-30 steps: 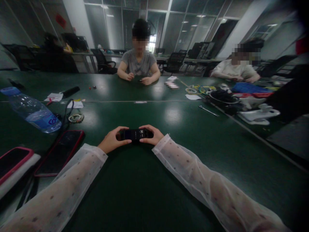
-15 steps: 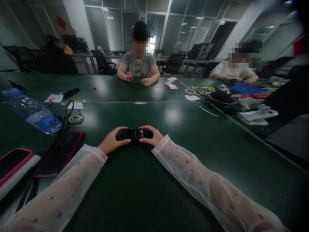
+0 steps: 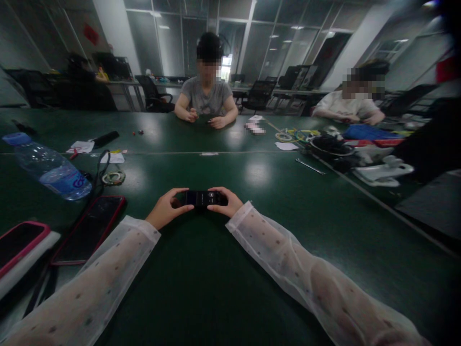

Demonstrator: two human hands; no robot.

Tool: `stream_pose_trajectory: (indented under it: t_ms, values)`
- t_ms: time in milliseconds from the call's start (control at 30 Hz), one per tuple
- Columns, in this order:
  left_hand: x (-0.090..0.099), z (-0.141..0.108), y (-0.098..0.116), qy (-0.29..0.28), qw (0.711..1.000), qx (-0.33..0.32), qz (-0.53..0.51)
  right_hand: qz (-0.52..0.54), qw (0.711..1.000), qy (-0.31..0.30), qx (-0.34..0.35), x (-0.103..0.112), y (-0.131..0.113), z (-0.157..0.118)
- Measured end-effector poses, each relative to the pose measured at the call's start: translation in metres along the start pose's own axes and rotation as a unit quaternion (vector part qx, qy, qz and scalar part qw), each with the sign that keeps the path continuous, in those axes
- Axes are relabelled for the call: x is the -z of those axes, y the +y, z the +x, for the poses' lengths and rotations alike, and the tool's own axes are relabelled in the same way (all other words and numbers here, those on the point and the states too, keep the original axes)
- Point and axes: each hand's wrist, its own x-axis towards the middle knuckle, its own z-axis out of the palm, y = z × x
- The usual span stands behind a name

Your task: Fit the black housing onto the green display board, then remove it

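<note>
A black phone [image 3: 200, 198] with white marks glowing on its dark screen is held sideways, low over the green table [image 3: 201, 269]. Its left end sits in my left hand [image 3: 164, 209], thumb in front and fingers behind. The other end is gripped the same way by my right hand [image 3: 232, 203]. Both hands are closed on it, and the fingers behind it are partly hidden. Left of my forearm lies a dark phone in a red case [image 3: 90, 230]. Another phone with a pink edge [image 3: 23, 242] rests at the far left, on something white.
A water bottle [image 3: 54, 168] lies tilted at left, near a beaded bracelet [image 3: 113, 178] and papers [image 3: 82, 146]. At right are a wrench [image 3: 309, 166], cables [image 3: 288, 135] and a white plastic part [image 3: 385, 168]. One person [image 3: 207, 91] sits opposite, another person [image 3: 349, 105] farther right.
Almost nothing differs. Both hands keep their hold on the phone, with only a very slight shift to the left.
</note>
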Motion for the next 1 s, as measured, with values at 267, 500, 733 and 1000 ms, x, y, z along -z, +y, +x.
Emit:
stream_pose_trajectory:
  t_ms: [267, 500, 733, 1000]
  values:
    - [-0.003, 0.003, -0.008, 0.002, 1.0, -0.027, -0.001, -0.056, 0.997, 0.057, 0.018, -0.005, 0.002, -0.003]
    - [-0.001, 0.003, -0.006, -0.002, 1.0, -0.015, 0.016, -0.095, 0.991, 0.068, 0.063, -0.005, 0.0, -0.003]
    - [-0.001, 0.003, -0.005, -0.001, 1.0, -0.025, 0.007, -0.044, 0.986, 0.143, 0.077, -0.004, 0.002, -0.005]
    - [0.0, 0.002, -0.005, -0.009, 0.999, -0.033, -0.011, 0.022, 0.939, 0.344, 0.008, 0.001, 0.012, 0.001]
